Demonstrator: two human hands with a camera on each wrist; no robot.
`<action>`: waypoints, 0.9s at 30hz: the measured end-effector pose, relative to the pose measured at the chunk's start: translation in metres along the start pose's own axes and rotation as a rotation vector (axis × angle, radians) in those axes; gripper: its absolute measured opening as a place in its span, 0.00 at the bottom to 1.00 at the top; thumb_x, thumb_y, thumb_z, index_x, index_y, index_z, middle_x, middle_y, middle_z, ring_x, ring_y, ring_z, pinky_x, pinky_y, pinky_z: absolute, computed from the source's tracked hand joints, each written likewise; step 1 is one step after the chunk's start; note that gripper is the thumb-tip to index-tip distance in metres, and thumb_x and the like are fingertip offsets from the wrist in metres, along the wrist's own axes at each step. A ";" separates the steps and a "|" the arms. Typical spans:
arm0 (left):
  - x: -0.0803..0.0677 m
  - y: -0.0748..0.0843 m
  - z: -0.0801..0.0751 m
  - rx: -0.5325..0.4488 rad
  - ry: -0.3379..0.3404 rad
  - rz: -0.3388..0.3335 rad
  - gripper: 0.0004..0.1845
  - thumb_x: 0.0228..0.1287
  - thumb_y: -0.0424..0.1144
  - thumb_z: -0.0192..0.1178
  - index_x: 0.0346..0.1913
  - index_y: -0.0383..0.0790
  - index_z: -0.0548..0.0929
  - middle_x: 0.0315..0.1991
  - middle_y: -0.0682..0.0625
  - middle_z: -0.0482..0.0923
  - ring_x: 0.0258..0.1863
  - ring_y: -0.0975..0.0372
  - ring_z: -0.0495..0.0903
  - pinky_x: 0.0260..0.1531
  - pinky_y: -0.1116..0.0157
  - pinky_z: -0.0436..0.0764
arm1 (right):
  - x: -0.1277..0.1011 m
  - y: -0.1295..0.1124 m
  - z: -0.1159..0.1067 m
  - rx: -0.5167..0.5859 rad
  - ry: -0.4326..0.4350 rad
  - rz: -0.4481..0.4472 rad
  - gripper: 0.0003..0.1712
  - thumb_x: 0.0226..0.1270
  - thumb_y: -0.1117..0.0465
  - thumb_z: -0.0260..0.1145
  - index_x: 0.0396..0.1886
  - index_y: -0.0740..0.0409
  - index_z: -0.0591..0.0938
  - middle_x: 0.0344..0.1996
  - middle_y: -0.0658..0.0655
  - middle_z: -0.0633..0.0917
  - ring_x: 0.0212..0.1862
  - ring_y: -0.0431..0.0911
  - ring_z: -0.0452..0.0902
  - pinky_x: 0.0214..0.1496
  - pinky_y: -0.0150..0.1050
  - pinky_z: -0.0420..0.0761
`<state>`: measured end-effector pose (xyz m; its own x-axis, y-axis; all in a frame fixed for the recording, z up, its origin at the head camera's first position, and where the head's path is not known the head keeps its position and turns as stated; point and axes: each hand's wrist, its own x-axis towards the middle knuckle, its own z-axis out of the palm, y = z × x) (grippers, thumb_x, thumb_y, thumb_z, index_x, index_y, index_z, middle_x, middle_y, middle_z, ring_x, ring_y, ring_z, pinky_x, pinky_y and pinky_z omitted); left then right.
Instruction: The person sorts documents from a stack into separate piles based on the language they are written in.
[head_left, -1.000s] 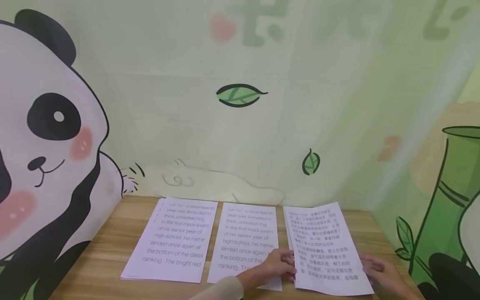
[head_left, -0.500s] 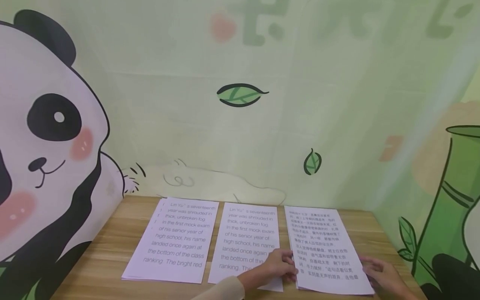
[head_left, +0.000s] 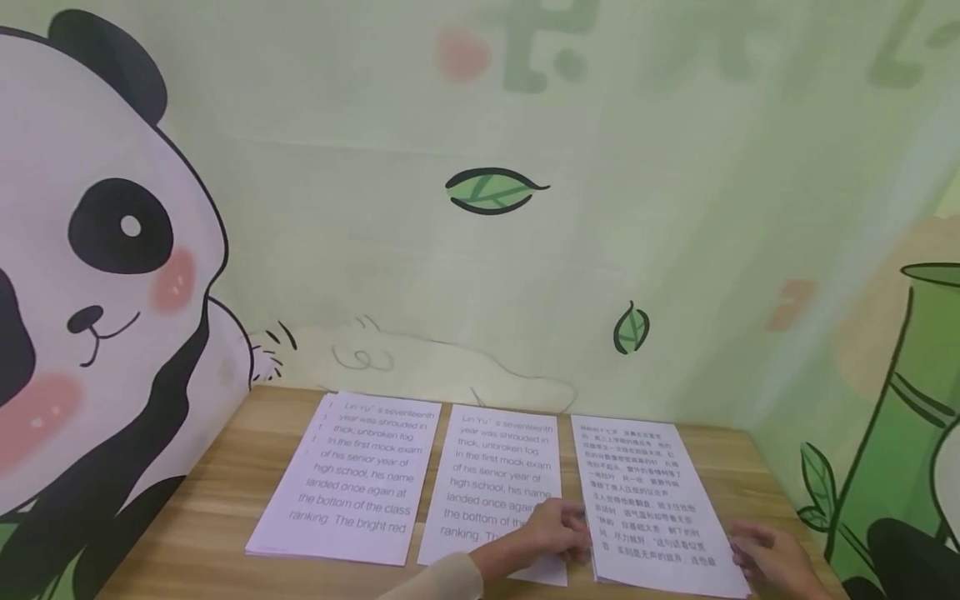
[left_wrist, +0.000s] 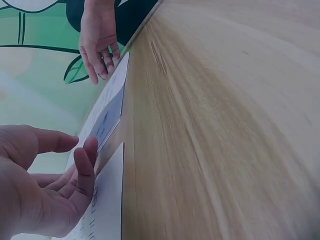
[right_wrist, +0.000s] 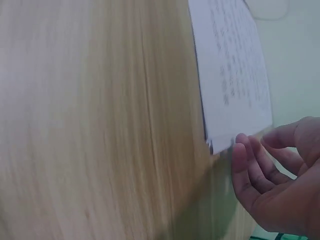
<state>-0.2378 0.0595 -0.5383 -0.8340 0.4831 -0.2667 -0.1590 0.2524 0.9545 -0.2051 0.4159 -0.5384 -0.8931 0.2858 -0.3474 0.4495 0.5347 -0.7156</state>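
Note:
A stack of paper sheets (head_left: 641, 492) printed with Chinese text lies flat at the right of the table. My left hand (head_left: 547, 533) is beside its left edge, with the forearm crossing the lower part of a middle stack of sheets (head_left: 495, 467) printed in English. In the left wrist view, the thumb and fingers (left_wrist: 85, 170) are loosely bent and apart, holding nothing. On the opposite side, my right hand (head_left: 776, 557) hovers beside the lower right edge of the Chinese pages. Its relaxed fingertips (right_wrist: 241, 152) sit right at the paper corner, pinching nothing.
Another stack of English pages (head_left: 352, 475) lies at the left, its sheets slightly offset. The wooden table (head_left: 195, 508) ends at a cloth backdrop (head_left: 360, 242) printed with a panda, leaves and bamboo.
The top Chinese sheet, raised and askew at first, has settled flat in line with its stack. My right hand has drawn slightly off the edge. The head view has shifted a little.

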 end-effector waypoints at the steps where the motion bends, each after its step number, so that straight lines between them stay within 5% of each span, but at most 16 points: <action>1: -0.003 0.001 -0.003 0.009 -0.008 -0.001 0.30 0.60 0.29 0.65 0.68 0.32 0.75 0.35 0.49 0.87 0.31 0.60 0.88 0.31 0.66 0.85 | -0.002 -0.002 0.002 0.005 0.005 0.007 0.26 0.74 0.67 0.58 0.66 0.77 0.71 0.42 0.67 0.86 0.36 0.46 0.83 0.38 0.41 0.85; 9: -0.020 0.000 -0.022 -0.028 -0.043 0.048 0.27 0.62 0.30 0.65 0.66 0.33 0.77 0.40 0.47 0.87 0.33 0.52 0.90 0.27 0.68 0.82 | -0.022 -0.031 0.021 -0.001 -0.072 -0.091 0.25 0.74 0.64 0.57 0.65 0.75 0.74 0.39 0.60 0.88 0.37 0.45 0.83 0.39 0.40 0.86; 15: -0.028 -0.008 -0.042 0.018 -0.059 0.056 0.27 0.64 0.34 0.66 0.66 0.35 0.77 0.38 0.50 0.87 0.28 0.61 0.88 0.27 0.69 0.82 | -0.034 -0.052 0.041 -0.014 -0.100 -0.175 0.22 0.73 0.65 0.58 0.62 0.74 0.78 0.36 0.54 0.88 0.36 0.44 0.84 0.36 0.38 0.86; 27: -0.062 -0.037 -0.113 0.110 0.093 -0.030 0.28 0.65 0.35 0.63 0.68 0.35 0.76 0.38 0.49 0.86 0.28 0.62 0.85 0.29 0.67 0.82 | -0.040 -0.069 0.079 0.088 -0.388 -0.427 0.25 0.74 0.65 0.58 0.63 0.81 0.72 0.36 0.58 0.89 0.34 0.43 0.87 0.34 0.37 0.88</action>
<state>-0.2404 -0.0744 -0.5422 -0.8758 0.3953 -0.2768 -0.1303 0.3586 0.9244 -0.2016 0.3044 -0.5230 -0.9440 -0.2612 -0.2017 0.0598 0.4657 -0.8829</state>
